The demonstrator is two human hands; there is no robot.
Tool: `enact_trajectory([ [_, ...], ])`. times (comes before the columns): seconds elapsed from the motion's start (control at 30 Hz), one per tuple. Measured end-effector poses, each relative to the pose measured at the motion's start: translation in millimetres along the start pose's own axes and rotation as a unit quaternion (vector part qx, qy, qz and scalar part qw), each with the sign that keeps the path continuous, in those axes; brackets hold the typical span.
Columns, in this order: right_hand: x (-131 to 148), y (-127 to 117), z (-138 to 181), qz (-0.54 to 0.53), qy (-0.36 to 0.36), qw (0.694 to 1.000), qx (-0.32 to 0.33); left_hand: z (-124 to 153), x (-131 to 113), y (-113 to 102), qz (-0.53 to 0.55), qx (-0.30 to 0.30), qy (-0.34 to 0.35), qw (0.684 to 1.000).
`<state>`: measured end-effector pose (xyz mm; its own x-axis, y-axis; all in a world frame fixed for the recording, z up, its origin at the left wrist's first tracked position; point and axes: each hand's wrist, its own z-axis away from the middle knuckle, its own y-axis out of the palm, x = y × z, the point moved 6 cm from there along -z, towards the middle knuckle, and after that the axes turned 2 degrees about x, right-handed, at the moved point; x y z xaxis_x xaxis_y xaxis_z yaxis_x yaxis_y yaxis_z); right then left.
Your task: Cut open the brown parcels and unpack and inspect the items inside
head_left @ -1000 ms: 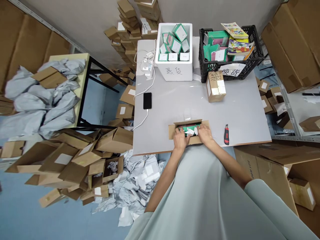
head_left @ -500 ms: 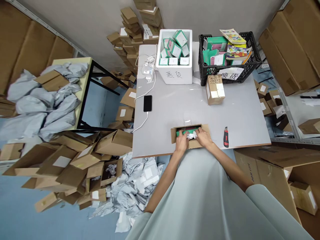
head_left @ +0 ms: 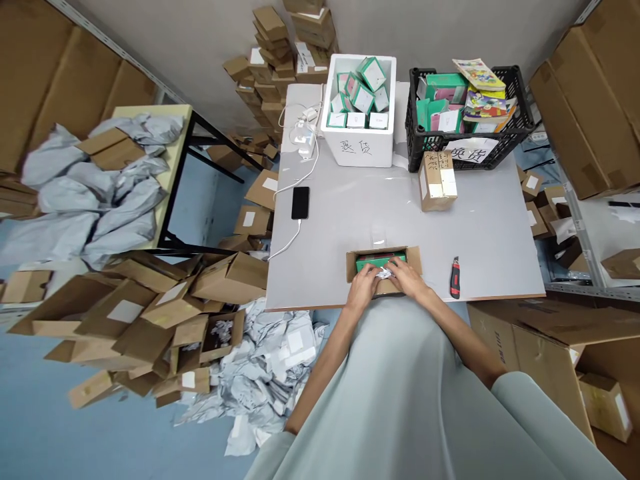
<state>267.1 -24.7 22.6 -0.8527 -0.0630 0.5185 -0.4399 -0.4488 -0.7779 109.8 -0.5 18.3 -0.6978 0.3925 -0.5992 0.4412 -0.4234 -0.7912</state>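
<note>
An opened cardboard box (head_left: 352, 267) lies at the table's front edge, close to my body, with its flaps spread. Inside it sits a green box (head_left: 375, 261). A crumpled piece of white paper (head_left: 384, 273) is at the box's near side, between my two hands. My left hand (head_left: 365, 285) has its fingers curled on the paper from the left. From the right, my right hand (head_left: 405, 277) closes its fingers on the same paper. The fingertips are partly hidden in the box opening.
A red and black utility knife (head_left: 455, 278) lies to the right. Behind stand a taped carton (head_left: 438, 187), a white foam bin (head_left: 357, 148) of green boxes and a black crate (head_left: 415, 143). A phone (head_left: 301, 203) charges at left. Cartons (head_left: 230, 277) and grey bags (head_left: 270, 360) cover the floor.
Both hands have drawn closer together over the paper, which now looks more bunched. More of the green box shows behind them. The camera view has shifted slightly.
</note>
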Motion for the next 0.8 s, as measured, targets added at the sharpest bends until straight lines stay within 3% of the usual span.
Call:
enact_trajectory([
  [0.17, 18.2, -54.8, 13.7, -0.056, -0.072, 0.985, -0.144, -7.5, -30.6, -62.0, 0.006, -0.086, 0.081, 0.993],
  [0.27, 30.5, -99.4, 6.0, -0.05, -0.082, 0.973, -0.212, -32.7, -42.9, -101.3, -0.015, -0.13, 0.108, 0.986],
  [0.37, 33.3, -127.4, -20.6, -0.034, -0.069, 0.97, -0.231, -69.6, -44.2, -120.6, -0.051, -0.131, 0.125, 0.982],
  [0.47, 23.0, -133.5, -49.3, -0.029, -0.044, 0.977, -0.208, -100.0, -36.1, -121.3, -0.083, -0.113, 0.123, 0.983],
  [0.57, 6.3, -126.4, -54.8, -0.04, -0.024, 0.98, -0.194, -102.5, -24.9, -115.5, -0.089, -0.119, 0.105, 0.983],
  [0.7, -10.5, -108.4, -16.3, -0.051, -0.003, 0.97, -0.238, -58.5, -10.2, -100.6, -0.036, -0.148, 0.075, 0.985],
  [0.8, -15.2, -81.5, 10.8, -0.042, 0.001, 0.979, -0.198, -24.2, 2.9, -70.2, -0.008, -0.088, 0.036, 0.995],
])
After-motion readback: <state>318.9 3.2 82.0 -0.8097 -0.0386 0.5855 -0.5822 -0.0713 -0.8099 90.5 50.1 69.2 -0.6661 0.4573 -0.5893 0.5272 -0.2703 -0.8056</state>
